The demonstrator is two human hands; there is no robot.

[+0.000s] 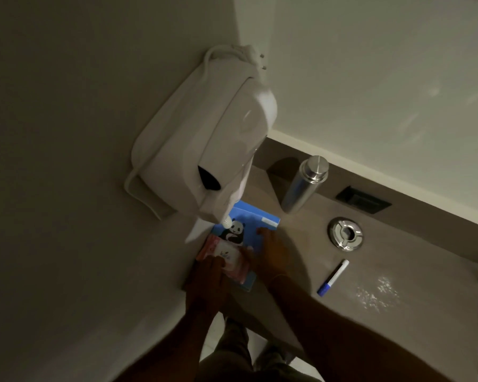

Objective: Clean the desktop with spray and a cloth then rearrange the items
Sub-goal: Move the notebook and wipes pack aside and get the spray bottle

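We see a white wall-mounted hair dryer (204, 144) above the grey-brown table (398, 271). In the corner lies a blue box with a panda print (249, 224), our right hand (271, 252) flat against its side, fingers loose. A pink wipes packet (226, 257) rests on it, pinched by our left hand (207, 282). A steel bottle (304, 186) and a blue-capped white marker (333, 277) lie apart.

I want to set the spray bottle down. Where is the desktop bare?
Bare: the stretch between the marker and the round metal grommet, and the near right desktop. Crowded: the left corner, where both hands work on the blue panda box and pink pack.
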